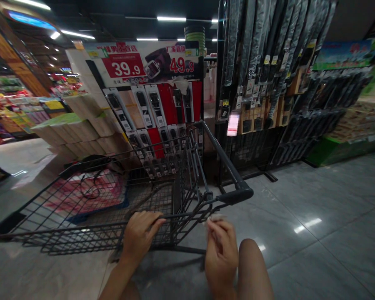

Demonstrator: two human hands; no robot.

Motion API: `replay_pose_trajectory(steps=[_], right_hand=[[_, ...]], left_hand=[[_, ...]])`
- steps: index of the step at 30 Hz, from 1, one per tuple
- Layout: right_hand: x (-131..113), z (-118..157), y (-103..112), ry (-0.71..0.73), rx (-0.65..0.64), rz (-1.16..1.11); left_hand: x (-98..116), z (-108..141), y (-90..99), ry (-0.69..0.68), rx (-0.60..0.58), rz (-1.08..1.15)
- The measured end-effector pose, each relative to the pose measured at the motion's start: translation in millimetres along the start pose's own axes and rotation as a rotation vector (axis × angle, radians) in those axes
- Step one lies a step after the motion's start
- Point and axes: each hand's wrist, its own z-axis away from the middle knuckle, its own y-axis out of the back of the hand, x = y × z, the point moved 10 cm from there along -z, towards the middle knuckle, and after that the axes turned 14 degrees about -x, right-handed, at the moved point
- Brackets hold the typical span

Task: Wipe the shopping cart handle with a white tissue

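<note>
A dark grey wire shopping cart (pixel 81 229) stands side-on in front of me, its handle (pixel 223 156) to the right. My left hand (pixel 140 231) is wrapped over the near top rail of the cart's basket. Close to the handle end of that rail is my right hand (pixel 220 246), fingers pressed together. A small, pale, thin piece (pixel 218 217), perhaps tissue or a wipe, shows at its fingertips. I cannot tell whether the right hand touches the cart frame. A bent knee (pixel 253 266) is beside it.
Behind the cart rises a rack of boxed belts (pixel 156 106) under a price sign (pixel 143 64). More belts (pixel 256 54) hang to its right. Wrapped paper packs (pixel 71 129) are stacked at left, near a pink bundle (pixel 93 189). Grey tiled floor (pixel 300 208) extends right.
</note>
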Motion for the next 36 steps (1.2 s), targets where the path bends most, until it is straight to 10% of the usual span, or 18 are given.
replay_pose_trajectory(steps=[4, 16, 25, 36], right_hand=[[-21, -21, 27, 0.031, 0.159, -0.001], [28, 9, -36, 0.034, -0.108, 0.066], [-9, -27, 24, 0.064, 0.11, 0.111], [9, -16, -55, 0.0, -0.261, -0.045]], left_hand=[[2, 0, 0.0, -0.002, 0.017, -0.004], [2, -3, -5.0, 0.065, 0.005, 0.005], [10, -7, -6.6, 0.071, 0.041, -0.033], [10, -7, -14.0, 0.126, 0.02, -0.011]])
